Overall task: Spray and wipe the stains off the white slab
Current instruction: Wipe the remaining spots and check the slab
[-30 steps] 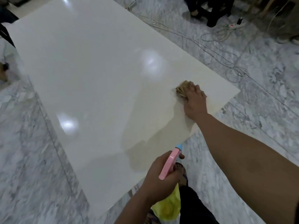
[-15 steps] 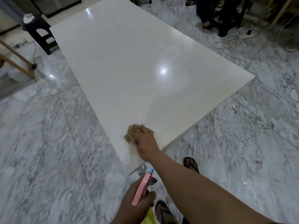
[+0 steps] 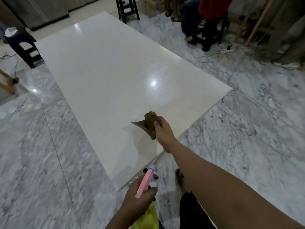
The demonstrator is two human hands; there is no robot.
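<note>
Black stool [image 3: 21,47] off the far left corner, white slab [image 3: 115,71] lying flat on grey marble floor [image 3: 33,162], bare floor along both long edges, left hand [image 3: 137,194] clenched round pink-topped spray bottle [image 3: 145,182] beyond the near edge, no readable label, right hand [image 3: 163,131] gripping brown cloth [image 3: 148,123] over the slab's near right part, power strip [image 3: 227,50] far right

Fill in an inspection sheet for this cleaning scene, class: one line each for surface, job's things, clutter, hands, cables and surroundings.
Surface: white slab glossy, with light glare; no stains made out.
Job's things: brown cloth bunched, lifted off the slab; spray bottle pink-topped, yellow-bodied.
Clutter: nothing seen on the slab.
Hands: right hand grips the cloth; left hand grips the bottle.
Cables: power strip with coiled cord on the floor.
Surroundings: marble floor; black stool; seated person.
</note>
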